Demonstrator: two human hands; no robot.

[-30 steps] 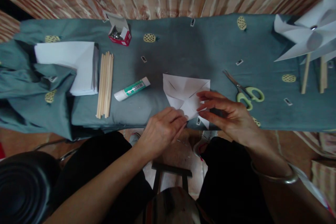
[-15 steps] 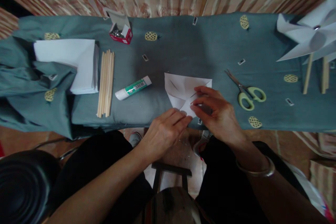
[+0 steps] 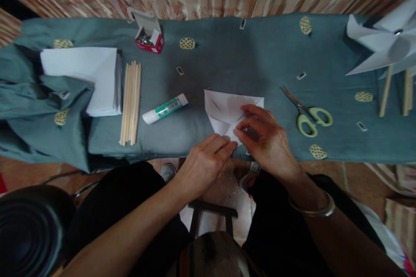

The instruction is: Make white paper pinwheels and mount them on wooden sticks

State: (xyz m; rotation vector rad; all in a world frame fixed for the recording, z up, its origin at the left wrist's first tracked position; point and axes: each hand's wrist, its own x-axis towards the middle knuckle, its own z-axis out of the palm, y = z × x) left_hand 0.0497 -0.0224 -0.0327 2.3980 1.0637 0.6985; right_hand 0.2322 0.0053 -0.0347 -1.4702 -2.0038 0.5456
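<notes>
A white sheet of paper (image 3: 232,104) with slits cut in from its corners lies at the table's front edge, its near left part curled over toward the middle. My left hand (image 3: 209,158) is closed on the paper's near edge, fingers bent over it. With thumb and index finger together, my right hand (image 3: 264,136) pinches a part of the paper near its centre; a bracelet is on that wrist. To the right lie scissors (image 3: 305,114) with green handles. A glue stick (image 3: 165,108) with a green label rests to the left.
Wooden sticks (image 3: 131,103) lie beside a stack of white paper (image 3: 104,80), partly covered by a cloth fold. An open red box (image 3: 150,40) of metal pins stands at the back. White paper pinwheels (image 3: 386,37) on sticks are at far right. A green tablecloth (image 3: 221,60) covers the table.
My right hand has shifted slightly left and inward with the paper pinched in it. My left hand stays almost in place. The view has moved a little.
</notes>
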